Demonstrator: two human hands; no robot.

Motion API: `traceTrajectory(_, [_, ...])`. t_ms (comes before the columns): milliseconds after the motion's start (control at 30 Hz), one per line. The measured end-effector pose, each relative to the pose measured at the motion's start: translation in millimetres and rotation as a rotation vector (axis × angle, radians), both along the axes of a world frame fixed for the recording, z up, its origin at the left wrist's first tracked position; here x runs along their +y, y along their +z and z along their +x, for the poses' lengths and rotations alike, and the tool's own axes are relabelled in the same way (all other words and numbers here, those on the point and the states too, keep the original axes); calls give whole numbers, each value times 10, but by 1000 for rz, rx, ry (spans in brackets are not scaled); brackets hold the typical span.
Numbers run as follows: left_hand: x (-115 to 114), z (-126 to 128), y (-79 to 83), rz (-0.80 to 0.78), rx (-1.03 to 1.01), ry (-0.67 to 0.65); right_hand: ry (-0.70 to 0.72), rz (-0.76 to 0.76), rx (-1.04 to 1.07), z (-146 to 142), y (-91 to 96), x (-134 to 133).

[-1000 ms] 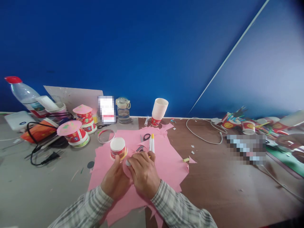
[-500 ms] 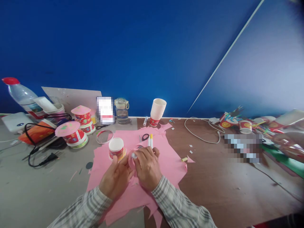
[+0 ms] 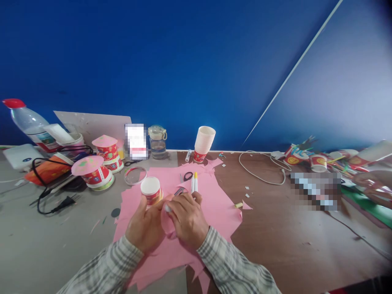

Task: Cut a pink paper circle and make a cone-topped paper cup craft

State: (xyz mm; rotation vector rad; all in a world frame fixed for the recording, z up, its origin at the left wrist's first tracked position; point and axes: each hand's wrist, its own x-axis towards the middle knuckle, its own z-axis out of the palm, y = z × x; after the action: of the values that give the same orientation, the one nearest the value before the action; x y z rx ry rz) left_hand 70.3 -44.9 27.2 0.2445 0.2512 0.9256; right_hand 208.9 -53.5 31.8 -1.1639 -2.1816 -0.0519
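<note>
My left hand [image 3: 143, 226] is closed on the edge of a small curved piece of pink paper [image 3: 166, 224], its thumb raised at the side. My right hand [image 3: 191, 222] grips what looks like a glue stick [image 3: 167, 208], its white end against the pink piece and the rest hidden by my fingers. Just beyond my left hand stands a red-and-white paper cup [image 3: 150, 188] with its white end up. Scissors [image 3: 187, 177] and white markers [image 3: 194, 181], one with a yellow end, lie past my right hand on a large pink sheet [image 3: 214, 216].
A stack of paper cups [image 3: 205, 141] stands near the blue wall, beside a water jar [image 3: 157, 143]. Leftward are pink-topped cup models [image 3: 93, 171], a tape roll [image 3: 135, 176] and a black plug [image 3: 65, 203]. A white cable [image 3: 260, 178] and another person's hand [image 3: 375, 183] are at right.
The white end in my right hand has moved slightly left and down along the pink piece. More of that piece now shows between my hands.
</note>
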Motion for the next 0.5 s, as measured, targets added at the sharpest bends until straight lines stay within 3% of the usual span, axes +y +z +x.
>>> traceTrajectory(133, [-12,7,-1,18,-30,7,22,-5,-59,-46,-11,-8])
traceTrajectory(500, [-91,46,-151,77,14,103,-125,-71,-2,-14,-40,18])
